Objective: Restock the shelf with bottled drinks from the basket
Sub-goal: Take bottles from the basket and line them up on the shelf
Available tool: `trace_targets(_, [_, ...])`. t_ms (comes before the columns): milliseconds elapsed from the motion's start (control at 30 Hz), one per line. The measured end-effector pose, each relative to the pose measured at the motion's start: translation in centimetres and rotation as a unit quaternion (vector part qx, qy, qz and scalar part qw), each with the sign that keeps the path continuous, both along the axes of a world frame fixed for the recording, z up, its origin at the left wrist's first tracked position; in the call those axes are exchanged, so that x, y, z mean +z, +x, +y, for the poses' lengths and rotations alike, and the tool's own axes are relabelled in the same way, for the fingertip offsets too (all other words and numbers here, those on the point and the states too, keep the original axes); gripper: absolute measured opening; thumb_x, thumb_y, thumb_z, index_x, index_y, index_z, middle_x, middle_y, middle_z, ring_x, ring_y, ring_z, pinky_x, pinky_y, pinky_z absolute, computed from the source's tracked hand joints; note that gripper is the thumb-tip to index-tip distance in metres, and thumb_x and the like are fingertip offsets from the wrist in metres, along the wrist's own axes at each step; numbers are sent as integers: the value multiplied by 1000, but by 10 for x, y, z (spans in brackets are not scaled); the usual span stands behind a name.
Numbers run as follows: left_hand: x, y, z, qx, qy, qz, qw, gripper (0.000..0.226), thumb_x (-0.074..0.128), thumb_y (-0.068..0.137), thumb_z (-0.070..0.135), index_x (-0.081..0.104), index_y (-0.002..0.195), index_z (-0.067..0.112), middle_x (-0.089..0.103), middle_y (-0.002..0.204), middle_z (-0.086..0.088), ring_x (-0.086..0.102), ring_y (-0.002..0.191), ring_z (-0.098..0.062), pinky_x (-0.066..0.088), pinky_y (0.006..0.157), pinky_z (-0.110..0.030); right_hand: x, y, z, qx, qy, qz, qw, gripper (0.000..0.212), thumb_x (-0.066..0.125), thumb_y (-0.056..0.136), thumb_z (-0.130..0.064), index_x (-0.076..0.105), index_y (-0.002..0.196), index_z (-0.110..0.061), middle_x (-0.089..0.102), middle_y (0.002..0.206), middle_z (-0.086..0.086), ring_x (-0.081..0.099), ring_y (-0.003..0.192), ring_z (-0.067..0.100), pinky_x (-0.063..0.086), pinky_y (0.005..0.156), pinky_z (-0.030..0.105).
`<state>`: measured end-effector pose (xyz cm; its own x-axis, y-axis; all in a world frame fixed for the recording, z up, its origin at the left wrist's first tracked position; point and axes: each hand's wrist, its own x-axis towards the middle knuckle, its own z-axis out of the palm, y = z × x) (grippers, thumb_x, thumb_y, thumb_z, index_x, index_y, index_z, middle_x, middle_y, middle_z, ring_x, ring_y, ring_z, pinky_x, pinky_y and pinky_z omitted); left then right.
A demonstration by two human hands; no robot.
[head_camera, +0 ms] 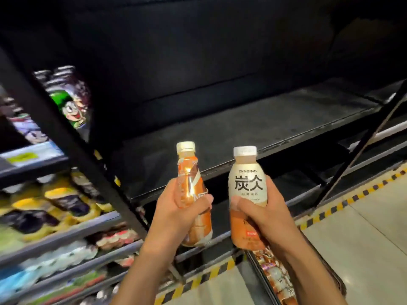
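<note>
At centre frame the left hand (176,214) grips an orange bottle (189,172); the right hand (264,212) grips a cream-labelled bottle (246,183); dark shelf (264,119) behind; seemingly the basket (275,276), blurred, below.

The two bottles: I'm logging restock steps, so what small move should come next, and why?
Probably reach forward and stand both on the dark shelf. The left hand grips the orange bottle, the right hand the cream-labelled bottle, both caps up, in front of its bare board.

Dark shelf board (242,119): open from front, free height above. Left limit: black upright post (66,133). Right limit: slanted brace (361,137). Stocked bays (55,205) beyond post.
</note>
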<state>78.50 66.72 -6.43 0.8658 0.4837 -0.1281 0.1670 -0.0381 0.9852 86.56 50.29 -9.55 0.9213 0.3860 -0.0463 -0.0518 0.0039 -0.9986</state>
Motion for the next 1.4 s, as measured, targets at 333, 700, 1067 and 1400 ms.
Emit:
trace_targets(333, [23,-199,100,171,1,-47,984,29,79,78,17,62,101,22,71,81,-2,69,75,-16,57,72,-33,33,-156,131,185,44,13,982,55,78,61,-27,57,110,-37,73,90,-9,72,78,11,56,59,25])
trace_targets(700, [60,-289,211,279,36,-112,953,42,88,65,39,63,97,27,71,90,-10,71,85,-28,58,83,-51,76,-223,265,290,65,-42,954,59,81,45,-43,61,100,-48,74,92,-7,71,80,14,56,68,36])
trace_targets(1067, [92,-266,365,290,46,-153,944,47,82,69,37,58,103,16,70,91,-14,71,84,-32,59,77,-46,120,-191,418,297,71,-61,950,34,80,79,-23,61,107,-28,72,84,-3,68,67,9,52,57,28])
trace_targets(1400, [113,-211,534,196,-67,-131,969,21,61,81,28,57,96,15,63,75,-5,62,61,-18,53,61,-31,153,-144,520,248,-4,-50,967,27,78,77,-25,66,94,-8,65,59,-4,61,47,8,48,44,22])
